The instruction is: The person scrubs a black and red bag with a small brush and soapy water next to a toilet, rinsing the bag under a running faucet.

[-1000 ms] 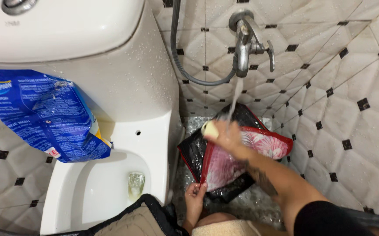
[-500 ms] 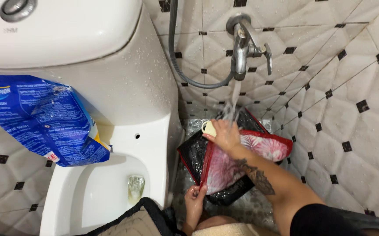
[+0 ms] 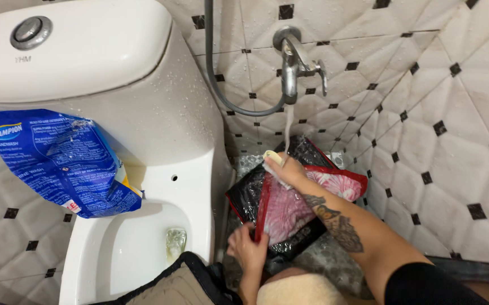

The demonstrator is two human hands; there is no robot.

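Observation:
My right hand (image 3: pixel 286 169) is closed around a pale scrubbing brush (image 3: pixel 271 157) and presses it on a red, pink-patterned mat (image 3: pixel 289 209) under a stream of water from the wall tap (image 3: pixel 294 59). A black mat (image 3: pixel 250 195) lies beneath the red one. My left hand (image 3: pixel 247 247) grips the near edge of the red mat at the floor. My right forearm, with a tattoo, crosses over the mats.
A white toilet (image 3: pixel 137 169) with its tank stands at the left, close to the mats. A blue detergent bag (image 3: pixel 58 161) rests on the toilet's rim. A grey hose (image 3: pixel 222 90) hangs beside the tap. Tiled walls close in at the right and back.
My right hand with the brush has stayed at the far end of the red mat, shifting only slightly. My left hand keeps its hold on the near edge.

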